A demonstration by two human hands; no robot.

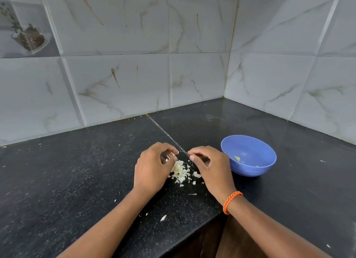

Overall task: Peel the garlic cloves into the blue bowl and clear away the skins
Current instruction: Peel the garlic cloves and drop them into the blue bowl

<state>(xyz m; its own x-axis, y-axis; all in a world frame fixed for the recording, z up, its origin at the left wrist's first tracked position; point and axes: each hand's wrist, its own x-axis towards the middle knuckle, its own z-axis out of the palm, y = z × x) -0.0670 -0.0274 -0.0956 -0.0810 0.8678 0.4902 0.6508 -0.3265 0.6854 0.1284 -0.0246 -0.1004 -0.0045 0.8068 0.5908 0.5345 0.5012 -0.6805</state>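
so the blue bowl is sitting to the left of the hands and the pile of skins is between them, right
Not quite. The head view shows the blue bowl on the right, beside the right hand, not left of the left hand. The pile of skins does lie between the hands on the counter.

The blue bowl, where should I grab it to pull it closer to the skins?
Grip the blue bowl by its near-left rim, thumb inside, reaching with the right hand beside it. The open rim is bare there, and the rounded wall offers little purchase.
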